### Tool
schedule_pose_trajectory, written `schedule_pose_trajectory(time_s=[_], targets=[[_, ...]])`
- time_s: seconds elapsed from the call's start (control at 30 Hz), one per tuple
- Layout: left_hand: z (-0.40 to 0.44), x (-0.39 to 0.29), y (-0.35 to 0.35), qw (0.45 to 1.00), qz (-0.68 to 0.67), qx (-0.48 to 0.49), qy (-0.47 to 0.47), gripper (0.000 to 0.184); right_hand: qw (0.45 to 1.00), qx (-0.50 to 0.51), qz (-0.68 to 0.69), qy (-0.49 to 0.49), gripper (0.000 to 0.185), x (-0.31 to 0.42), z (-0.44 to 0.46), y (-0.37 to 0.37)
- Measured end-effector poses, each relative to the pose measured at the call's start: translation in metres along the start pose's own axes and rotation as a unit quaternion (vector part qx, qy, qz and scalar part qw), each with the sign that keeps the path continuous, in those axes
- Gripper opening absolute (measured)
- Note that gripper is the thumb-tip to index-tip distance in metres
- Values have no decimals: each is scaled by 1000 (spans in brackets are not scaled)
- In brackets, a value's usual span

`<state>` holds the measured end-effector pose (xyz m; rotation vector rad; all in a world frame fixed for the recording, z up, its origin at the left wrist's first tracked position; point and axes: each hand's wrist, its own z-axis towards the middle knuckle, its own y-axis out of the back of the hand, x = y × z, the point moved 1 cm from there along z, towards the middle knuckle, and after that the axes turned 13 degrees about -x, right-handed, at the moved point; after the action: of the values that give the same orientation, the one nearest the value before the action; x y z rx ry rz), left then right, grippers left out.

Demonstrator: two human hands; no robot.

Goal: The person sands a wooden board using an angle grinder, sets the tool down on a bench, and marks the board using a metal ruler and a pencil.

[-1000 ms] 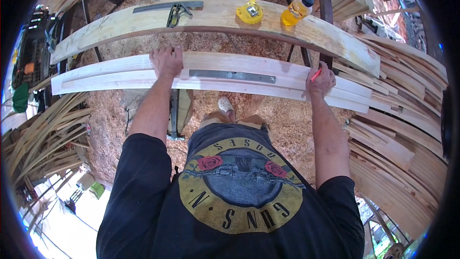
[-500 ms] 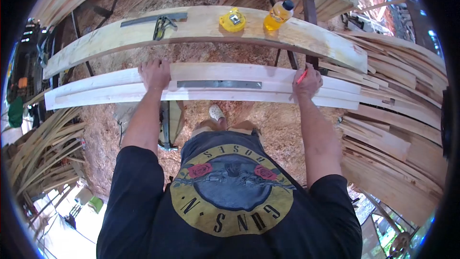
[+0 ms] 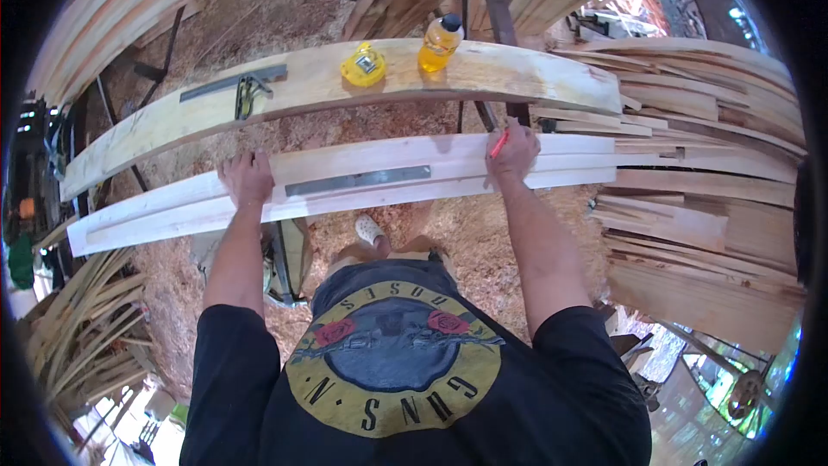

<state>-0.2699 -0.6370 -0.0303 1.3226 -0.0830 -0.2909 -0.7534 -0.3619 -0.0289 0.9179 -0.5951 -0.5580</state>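
Note:
Pale boards point(image 3: 362, 155) lie side by side across in front of me, with a flat grey metal strip point(image 3: 358, 180) on top. My left hand point(image 3: 247, 177) grips them left of the strip, its fingers bent toward the far edge. To the right of the strip, my right hand point(image 3: 516, 155) rests on the boards and holds a slim red marking pencil point(image 3: 499, 143); its tip is too small to make out. Both palms face down, so their undersides are hidden.
Beyond the boards, a thick plank point(image 3: 310, 91) carries a square point(image 3: 237, 82), a yellow tape measure point(image 3: 363, 66) and a bottle of yellow drink point(image 3: 440, 43). Stacked lumber point(image 3: 690, 242) fills the right side. Thin offcuts point(image 3: 78, 319) are piled at left, and shavings cover the ground.
My view has turned slightly, so the boards and plank now sit lower at the left and everything has shifted left. Both hands keep about the same places on the boards.

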Motion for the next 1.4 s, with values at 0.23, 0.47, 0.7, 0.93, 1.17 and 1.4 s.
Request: schedule_pose_trajectory(time_s=[0.23,0.47,0.7,0.93,1.17,1.4], targets=[[-1,6,-6,1000,25,11,-10,50,1000,16,-6,0,50,-1,1,0],[0,8,-9,999,28,26,-14,51,1000,12,5,-15,45,3,3,6],[0,6,-7,998,27,26,-56,44,1000,-6,20,1,47,1,2,10],[-3,18,-20,998,43,3,-36,40,1000,8,4,-21,44,8,3,10],[0,8,3,995,-99,-12,7,49,999,8,-24,25,46,3,1,3],[-28,-42,35,933,-310,-117,-141,24,998,23,-52,22,46,6,3,7]])
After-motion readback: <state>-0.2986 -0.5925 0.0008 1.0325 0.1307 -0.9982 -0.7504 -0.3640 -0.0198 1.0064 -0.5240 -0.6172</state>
